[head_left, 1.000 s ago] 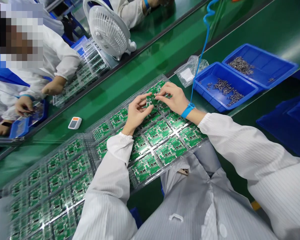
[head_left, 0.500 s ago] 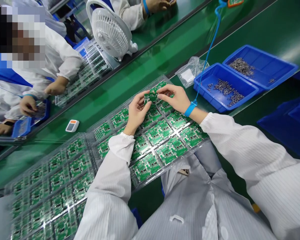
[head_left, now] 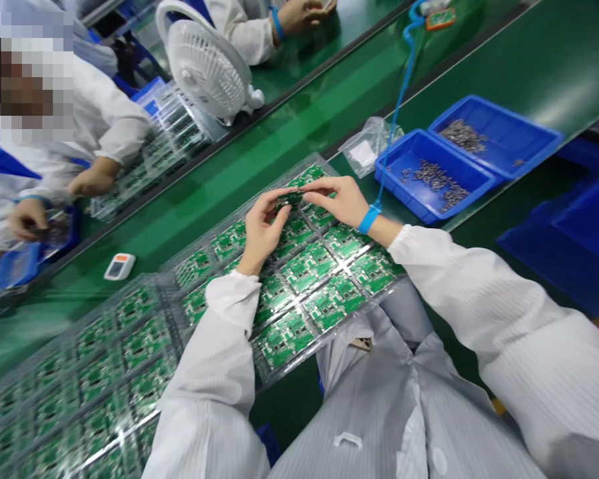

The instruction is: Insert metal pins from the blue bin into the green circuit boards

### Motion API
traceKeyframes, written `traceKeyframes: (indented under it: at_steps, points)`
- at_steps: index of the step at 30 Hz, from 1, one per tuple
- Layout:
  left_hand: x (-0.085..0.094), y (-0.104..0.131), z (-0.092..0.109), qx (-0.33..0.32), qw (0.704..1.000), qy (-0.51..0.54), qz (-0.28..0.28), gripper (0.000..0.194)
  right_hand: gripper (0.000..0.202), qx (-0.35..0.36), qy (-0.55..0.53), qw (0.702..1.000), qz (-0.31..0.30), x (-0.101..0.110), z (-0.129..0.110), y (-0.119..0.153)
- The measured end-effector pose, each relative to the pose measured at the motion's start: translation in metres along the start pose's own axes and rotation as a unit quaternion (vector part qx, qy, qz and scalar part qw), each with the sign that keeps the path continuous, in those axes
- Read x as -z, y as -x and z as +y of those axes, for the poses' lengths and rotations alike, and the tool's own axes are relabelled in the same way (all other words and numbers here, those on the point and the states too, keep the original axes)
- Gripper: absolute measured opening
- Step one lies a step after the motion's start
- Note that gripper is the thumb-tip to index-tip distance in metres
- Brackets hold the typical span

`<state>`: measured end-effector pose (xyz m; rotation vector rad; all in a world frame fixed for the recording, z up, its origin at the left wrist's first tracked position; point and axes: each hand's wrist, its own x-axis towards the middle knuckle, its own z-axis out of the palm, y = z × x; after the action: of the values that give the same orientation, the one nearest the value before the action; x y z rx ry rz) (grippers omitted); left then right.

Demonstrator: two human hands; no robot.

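Between both hands, just above the clear plastic tray (head_left: 324, 338), a small green circuit board (head_left: 293, 197) is held up, tilted nearly edge-on. My left hand (head_left: 265, 226) pinches its left end between thumb and fingers. At the board's right end, my right hand (head_left: 337, 199) is closed with thumb and forefinger on it; whether a small part is also in that pinch I cannot tell. A blue wrist strap (head_left: 370, 217) with a coiled cord circles my right wrist. Beneath the hands, several green circuit boards (head_left: 308, 266) lie in the tray's compartments.
Two blue bins (head_left: 436, 176) of small metal parts stand right, beside a clear plastic bag (head_left: 370, 146). Another board tray (head_left: 100, 372) lies left, near a white-and-orange device (head_left: 120, 266). Across the green bench are a white fan (head_left: 207, 66) and co-workers' hands (head_left: 96, 178).
The held board has tipped from showing its face to nearly edge-on. Both hands keep their hold. The whole view has shifted slightly, with most things now further left.
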<state>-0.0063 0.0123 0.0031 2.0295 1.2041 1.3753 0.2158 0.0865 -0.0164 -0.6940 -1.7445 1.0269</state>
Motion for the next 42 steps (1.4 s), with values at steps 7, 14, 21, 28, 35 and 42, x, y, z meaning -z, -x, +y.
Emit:
traceKeyframes:
  at_steps: [7, 14, 21, 28, 35, 42]
  points:
    - [-0.001, 0.003, 0.004, 0.034, 0.999, 0.021, 0.005, 0.032, 0.043, 0.012, -0.003, 0.999, -0.031, 0.000, 0.009, -0.001]
    - [0.000, 0.005, 0.006, 0.067, 0.998, -0.006, 0.016, 0.037, 0.028, -0.003, -0.009, 0.999, -0.037, 0.000, 0.008, 0.000]
    - [0.003, 0.005, -0.001, 0.104, 0.993, -0.038, 0.026, 0.041, 0.020, -0.034, 0.025, 0.998, -0.051, -0.004, 0.000, -0.005]
    - [0.004, 0.004, -0.003, 0.117, 0.989, -0.081, 0.039, 0.045, 0.033, 0.041, 0.090, 0.994, -0.036, 0.075, -0.029, 0.002]
    - [0.003, 0.002, -0.002, 0.131, 0.988, -0.063, 0.044, 0.052, 0.055, -0.135, 0.355, 0.915, 0.134, 0.270, -0.018, 0.028]
    - [0.003, 0.000, 0.006, 0.142, 0.988, -0.047, 0.033, 0.045, 0.032, -0.315, 0.597, 0.732, -0.095, 0.349, 0.009, 0.059]
